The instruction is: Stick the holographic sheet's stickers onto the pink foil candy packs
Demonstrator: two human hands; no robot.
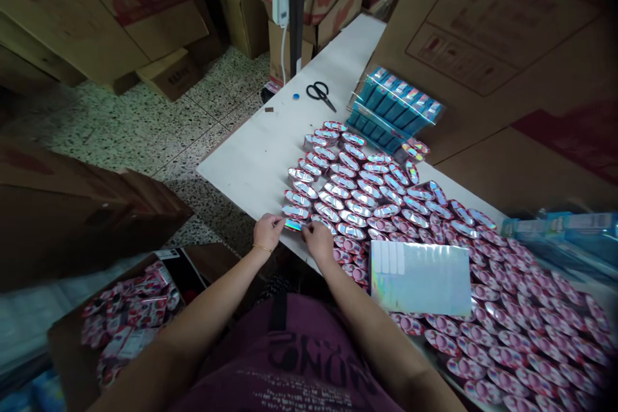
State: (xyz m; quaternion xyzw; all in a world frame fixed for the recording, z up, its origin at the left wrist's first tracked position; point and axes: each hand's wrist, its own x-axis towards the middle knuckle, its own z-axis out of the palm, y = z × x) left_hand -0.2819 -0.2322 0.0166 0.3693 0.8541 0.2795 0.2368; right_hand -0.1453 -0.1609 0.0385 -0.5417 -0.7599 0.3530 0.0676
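Note:
At the table's near edge, a shiny holographic sticker [292,224] lies across the oval top of a small red-and-pink pack. My left hand [268,232] pinches its left end, and my right hand [319,244] is closed at its right end. Beyond my hands, several upright packs with silvery stickers on top [358,207] stand in close rows. To the right are many more upright packs [505,335] whose round pink centres show. A silvery sticker sheet [420,278] lies over some of them, with a few pale label outlines at its left end.
Black scissors [319,94] and a small blue cap [296,96] lie on the white table [241,161]. Blue boxes in clear wrap [393,109] stand behind the packs, against a large carton [487,58]. A carton of loose packs [72,335] sits lower left.

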